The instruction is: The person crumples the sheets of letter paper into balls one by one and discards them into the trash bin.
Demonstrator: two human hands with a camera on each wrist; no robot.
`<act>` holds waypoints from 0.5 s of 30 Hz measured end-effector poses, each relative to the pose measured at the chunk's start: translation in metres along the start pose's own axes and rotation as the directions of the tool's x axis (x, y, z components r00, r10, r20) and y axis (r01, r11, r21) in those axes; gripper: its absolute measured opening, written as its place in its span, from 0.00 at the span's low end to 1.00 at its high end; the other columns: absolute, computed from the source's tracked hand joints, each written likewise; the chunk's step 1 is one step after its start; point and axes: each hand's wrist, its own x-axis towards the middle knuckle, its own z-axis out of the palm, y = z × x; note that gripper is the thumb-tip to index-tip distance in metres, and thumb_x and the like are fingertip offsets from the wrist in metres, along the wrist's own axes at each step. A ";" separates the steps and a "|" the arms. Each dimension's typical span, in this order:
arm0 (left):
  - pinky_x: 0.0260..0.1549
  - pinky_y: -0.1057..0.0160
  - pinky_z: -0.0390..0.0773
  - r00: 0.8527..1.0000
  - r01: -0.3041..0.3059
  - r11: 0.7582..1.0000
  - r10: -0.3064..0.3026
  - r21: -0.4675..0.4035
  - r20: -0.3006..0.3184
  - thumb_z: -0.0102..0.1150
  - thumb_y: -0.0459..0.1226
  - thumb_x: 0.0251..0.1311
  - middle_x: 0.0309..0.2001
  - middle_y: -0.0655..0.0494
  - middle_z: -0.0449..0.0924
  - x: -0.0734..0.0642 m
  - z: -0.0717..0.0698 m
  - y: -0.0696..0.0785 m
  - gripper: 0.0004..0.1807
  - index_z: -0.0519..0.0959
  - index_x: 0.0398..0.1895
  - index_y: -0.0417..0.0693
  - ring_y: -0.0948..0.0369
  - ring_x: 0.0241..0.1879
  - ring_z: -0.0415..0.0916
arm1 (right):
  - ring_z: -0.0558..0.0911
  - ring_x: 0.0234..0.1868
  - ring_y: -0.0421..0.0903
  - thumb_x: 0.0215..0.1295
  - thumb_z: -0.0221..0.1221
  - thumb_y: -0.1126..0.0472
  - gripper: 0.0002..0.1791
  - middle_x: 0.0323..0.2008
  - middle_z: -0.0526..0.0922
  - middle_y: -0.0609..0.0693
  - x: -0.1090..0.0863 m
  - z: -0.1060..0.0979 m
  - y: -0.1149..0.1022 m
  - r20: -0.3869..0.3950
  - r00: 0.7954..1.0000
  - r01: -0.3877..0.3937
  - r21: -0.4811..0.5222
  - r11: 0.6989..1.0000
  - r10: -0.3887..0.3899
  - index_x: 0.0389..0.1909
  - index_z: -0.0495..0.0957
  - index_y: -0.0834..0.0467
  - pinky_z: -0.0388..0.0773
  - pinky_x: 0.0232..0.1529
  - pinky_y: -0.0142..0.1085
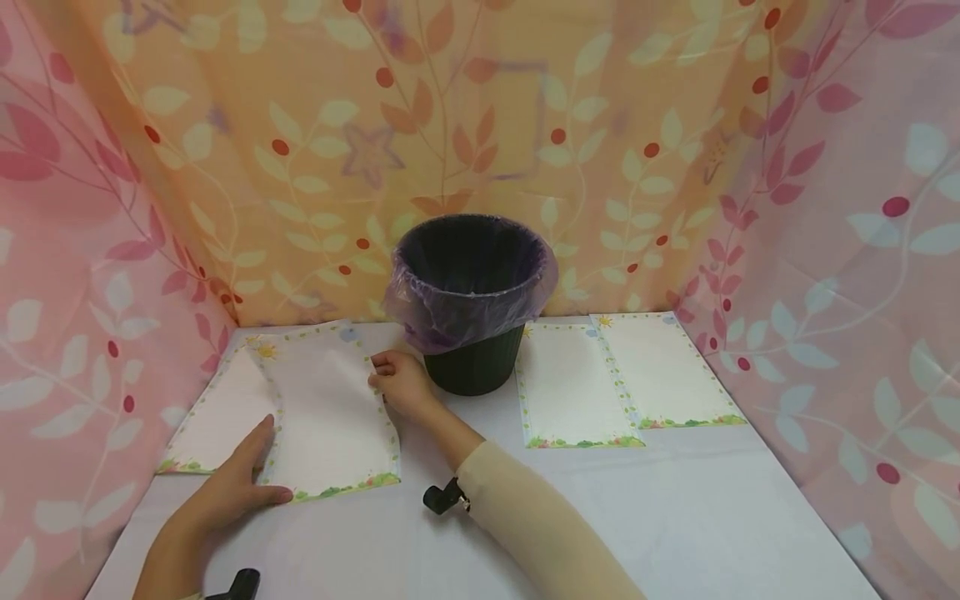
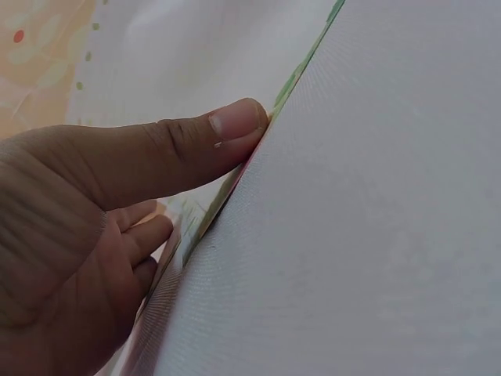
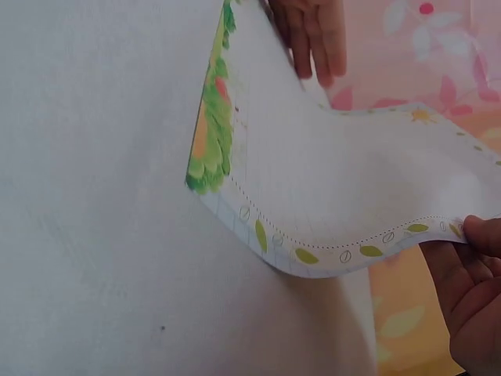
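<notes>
A white sheet of paper (image 1: 330, 408) with a printed leaf border lies at the left, its right side bowed upward. My right hand (image 1: 405, 387) pinches its right edge between thumb and fingers, and the right wrist view shows that edge (image 3: 337, 254) curving up to the grip. At the lower left corner is my left hand (image 1: 228, 483), thumb (image 2: 235, 121) against the bottom edge and index finger along the left edge. Its fingers look fairly straight in the right wrist view. Beneath and to the left, a second matching sheet (image 1: 225, 408) is partly covered.
A black bin (image 1: 476, 367) with a purple plastic liner (image 1: 457, 317) stands at the back centre. To its right lie two more bordered sheets, one (image 1: 573, 383) overlapping the other (image 1: 660, 367). Patterned curtains (image 1: 480, 100) enclose the white table (image 1: 712, 517) at the back and sides.
</notes>
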 end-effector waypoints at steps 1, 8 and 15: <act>0.70 0.28 0.39 1.000 -0.001 1.000 0.001 -0.010 -0.004 0.82 0.49 0.43 0.81 0.33 0.27 0.000 0.000 -0.001 0.77 0.30 0.83 0.49 0.29 0.77 0.30 | 0.80 0.31 0.34 0.65 0.66 0.70 0.14 0.37 0.88 0.52 -0.001 0.000 -0.001 -0.001 1.000 0.012 0.004 1.000 -0.012 0.51 0.82 0.65 0.80 0.29 0.27; 0.70 0.27 0.36 1.000 0.004 1.000 -0.004 0.005 -0.025 0.81 0.51 0.44 0.81 0.37 0.24 0.005 0.001 -0.001 0.80 0.23 0.81 0.48 0.30 0.77 0.29 | 0.80 0.32 0.33 0.66 0.65 0.71 0.13 0.39 0.89 0.56 -0.011 -0.003 -0.014 0.009 0.997 0.075 0.048 0.996 -0.076 0.51 0.82 0.65 0.80 0.28 0.26; 0.68 0.23 0.41 0.996 0.045 0.999 -0.044 0.010 -0.082 0.79 0.52 0.50 0.80 0.30 0.39 0.004 0.000 0.002 0.79 0.17 0.79 0.53 0.29 0.77 0.34 | 0.81 0.30 0.33 0.67 0.66 0.69 0.12 0.38 0.90 0.54 -0.027 -0.010 -0.034 0.013 0.991 0.132 0.027 0.991 -0.133 0.50 0.83 0.64 0.79 0.27 0.26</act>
